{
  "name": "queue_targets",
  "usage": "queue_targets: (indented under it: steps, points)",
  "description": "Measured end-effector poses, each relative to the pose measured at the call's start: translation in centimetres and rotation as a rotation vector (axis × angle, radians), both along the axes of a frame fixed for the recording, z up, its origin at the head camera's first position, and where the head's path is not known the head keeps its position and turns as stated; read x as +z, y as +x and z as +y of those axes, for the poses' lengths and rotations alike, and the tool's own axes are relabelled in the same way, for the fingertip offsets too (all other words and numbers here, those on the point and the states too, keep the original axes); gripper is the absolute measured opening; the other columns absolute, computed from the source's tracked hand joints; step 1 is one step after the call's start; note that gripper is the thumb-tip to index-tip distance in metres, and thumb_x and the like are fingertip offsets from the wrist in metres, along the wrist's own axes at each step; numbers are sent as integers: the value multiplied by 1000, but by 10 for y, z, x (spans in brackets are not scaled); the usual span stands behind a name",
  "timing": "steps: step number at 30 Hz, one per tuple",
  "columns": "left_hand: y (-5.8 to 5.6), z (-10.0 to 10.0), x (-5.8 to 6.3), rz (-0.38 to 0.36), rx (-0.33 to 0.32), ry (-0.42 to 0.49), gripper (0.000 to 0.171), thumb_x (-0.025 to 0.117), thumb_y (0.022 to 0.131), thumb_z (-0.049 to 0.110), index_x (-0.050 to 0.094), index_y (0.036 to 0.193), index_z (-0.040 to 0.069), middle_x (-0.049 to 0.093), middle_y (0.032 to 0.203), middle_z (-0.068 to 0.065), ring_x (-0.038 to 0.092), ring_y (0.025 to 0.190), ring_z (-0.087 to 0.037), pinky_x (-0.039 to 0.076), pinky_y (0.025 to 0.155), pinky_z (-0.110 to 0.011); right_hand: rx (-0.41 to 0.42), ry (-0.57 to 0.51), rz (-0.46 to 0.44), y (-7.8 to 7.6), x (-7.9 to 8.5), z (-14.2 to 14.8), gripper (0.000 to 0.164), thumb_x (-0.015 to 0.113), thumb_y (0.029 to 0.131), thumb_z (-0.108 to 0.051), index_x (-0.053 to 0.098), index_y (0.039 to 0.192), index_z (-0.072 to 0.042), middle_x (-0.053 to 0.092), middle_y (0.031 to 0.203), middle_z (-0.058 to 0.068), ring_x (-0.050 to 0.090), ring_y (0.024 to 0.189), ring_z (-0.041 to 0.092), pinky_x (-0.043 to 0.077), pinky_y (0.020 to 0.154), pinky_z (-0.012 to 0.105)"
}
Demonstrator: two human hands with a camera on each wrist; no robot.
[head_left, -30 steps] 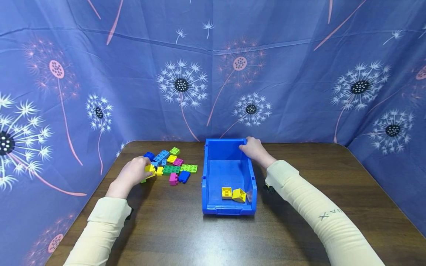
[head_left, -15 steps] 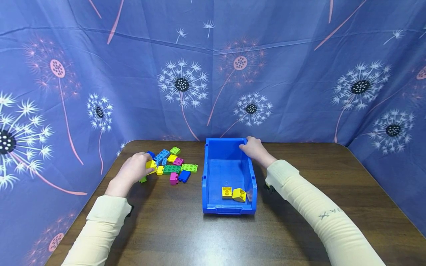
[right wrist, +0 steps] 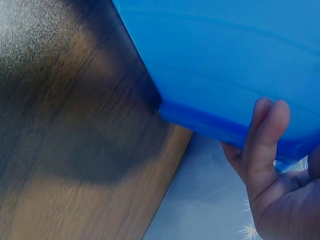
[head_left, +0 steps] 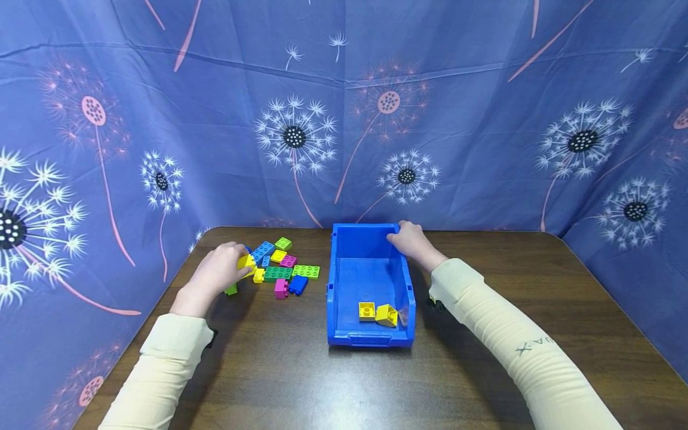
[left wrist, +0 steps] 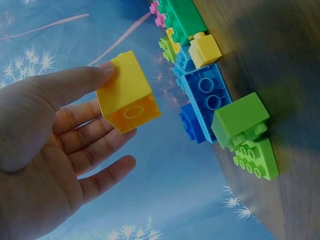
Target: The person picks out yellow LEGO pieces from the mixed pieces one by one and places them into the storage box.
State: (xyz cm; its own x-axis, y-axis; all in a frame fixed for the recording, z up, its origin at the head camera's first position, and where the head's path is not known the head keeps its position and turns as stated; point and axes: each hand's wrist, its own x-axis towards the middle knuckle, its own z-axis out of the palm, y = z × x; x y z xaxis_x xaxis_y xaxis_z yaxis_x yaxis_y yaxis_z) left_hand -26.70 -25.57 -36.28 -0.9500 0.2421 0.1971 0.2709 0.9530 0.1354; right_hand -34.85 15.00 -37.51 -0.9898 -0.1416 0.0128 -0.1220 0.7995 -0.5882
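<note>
My left hand [head_left: 215, 270] pinches a yellow building block [left wrist: 126, 82] between thumb and fingers, lifted over the left of the table. In the left wrist view its hollow underside shows, and the little finger stays off it. Below and beside it lie a light green block [left wrist: 242, 120], a blue block [left wrist: 205, 95] and a small yellow block [left wrist: 205, 51]. My right hand [head_left: 412, 243] grips the far right corner of a blue plastic bin [head_left: 361, 280]. Its fingers touch the bin's outer side [right wrist: 220, 75] in the right wrist view. Two yellow blocks [head_left: 366, 311] lie at the bin's near end.
Around the left hand are a dark green block [head_left: 278, 273], a lime block [head_left: 306, 272], a magenta block [head_left: 281, 289], a dark blue block [head_left: 298, 285] and several others. A brown wooden table [head_left: 279, 370] carries everything. A blue dandelion-print cloth [head_left: 344, 119] hangs behind.
The left hand has lifted the yellow block slightly, uncovering more of a lime block beneath it. The right hand and the bin have not moved.
</note>
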Motion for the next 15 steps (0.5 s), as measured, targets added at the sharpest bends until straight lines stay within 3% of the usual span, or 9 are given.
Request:
queue_targets:
  steps: [15]
  points:
    - [2, 7, 11, 13, -17, 0, 34, 74, 81, 19, 65, 104, -4, 64, 96, -17, 60, 88, -33, 49, 79, -50, 8, -13, -4, 0, -1, 1, 42, 46, 96, -22, 48, 123, 11, 57, 119, 30, 61, 103, 42, 52, 84, 50]
